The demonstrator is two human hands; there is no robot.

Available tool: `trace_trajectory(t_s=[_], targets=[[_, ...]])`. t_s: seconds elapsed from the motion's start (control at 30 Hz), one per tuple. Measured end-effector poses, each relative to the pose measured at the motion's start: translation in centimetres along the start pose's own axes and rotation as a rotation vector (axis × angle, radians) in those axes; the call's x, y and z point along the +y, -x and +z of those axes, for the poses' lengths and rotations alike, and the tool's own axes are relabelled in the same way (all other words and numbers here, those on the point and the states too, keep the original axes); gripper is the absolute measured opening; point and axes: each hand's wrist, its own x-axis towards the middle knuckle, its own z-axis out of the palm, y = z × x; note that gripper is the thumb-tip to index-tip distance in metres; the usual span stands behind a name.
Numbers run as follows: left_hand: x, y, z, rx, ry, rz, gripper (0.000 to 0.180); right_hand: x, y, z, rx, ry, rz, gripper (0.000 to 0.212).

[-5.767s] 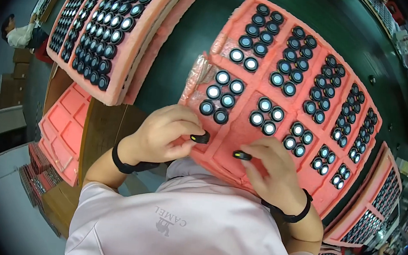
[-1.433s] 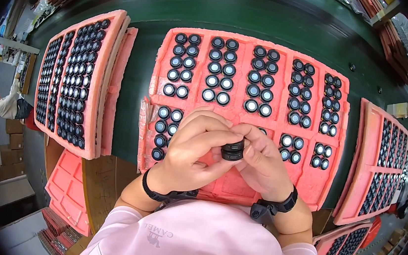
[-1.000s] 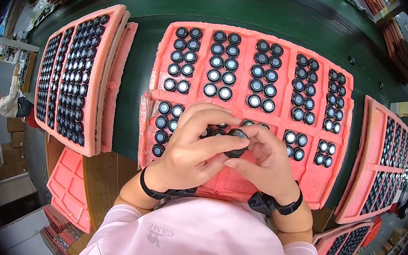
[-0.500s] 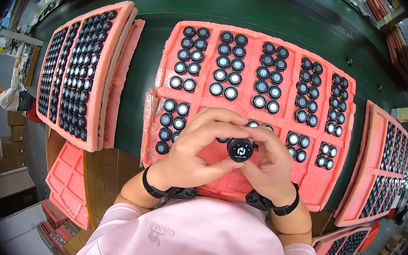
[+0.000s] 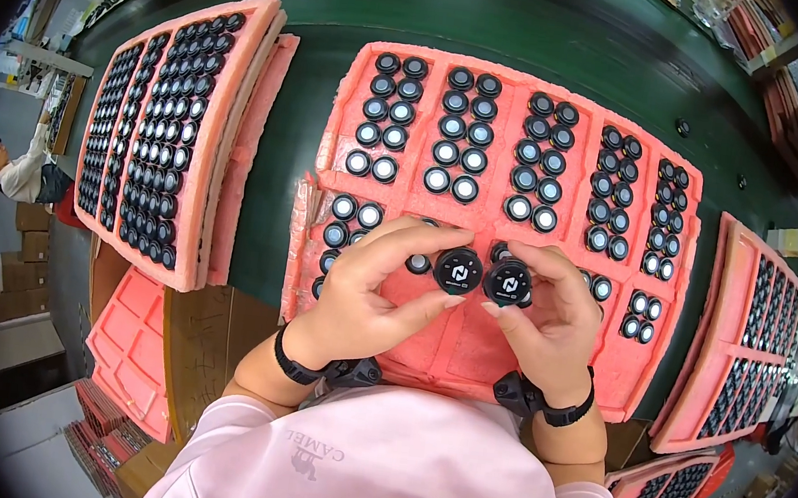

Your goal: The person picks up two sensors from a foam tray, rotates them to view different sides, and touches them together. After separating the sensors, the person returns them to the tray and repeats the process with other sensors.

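My left hand pinches a round black device between thumb and fingers, its dark face with a white mark turned up. A matching black round device is gripped the same way by my right hand. The two sit side by side with a small gap, over the near half of a pink foam tray. Pairs of black cylinders with pale round tops fill the tray's far compartments. My hands hide part of the near row.
Stacked foam trays full of black cylinders stand at the left, and another loaded tray at the right. They rest on a dark green table. Two small black pieces lie at the far right. A person is at far left.
My hands have drawn slightly apart. Two black devices now show side by side, where one face showed between both hands. The view has shifted a little.
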Motion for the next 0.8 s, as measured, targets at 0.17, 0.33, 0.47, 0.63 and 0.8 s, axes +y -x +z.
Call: trace_trajectory(t_s=[0.17,0.33,0.47,0.63,0.8], targets=[[0.0,-0.1,0.1,-0.008,-0.001,0.016,0.048,0.2,0.0,0.1,-0.014,0.026,-0.026,0.051],[0.2,-0.3,-0.1,-0.019,-0.01,0.042,0.048,0.1,-0.1,-0.1,-0.038,0.021,-0.074,0.051],[0.2,-0.2,0.1,-0.009,0.008,0.005,0.045,0.3,0.1,0.4,0.053,-0.134,0.035,0.04],[-0.4,-0.1,-0.2,-0.102,0.05,0.041,0.04,0.6,-0.3,0.4,-0.017,-0.188,-0.045,0.024],[-0.8,-0.1,-0.1,-0.112,0.058,0.054,0.033,0.4,-0.2,0.9,0.035,-0.284,-0.002,0.019]])
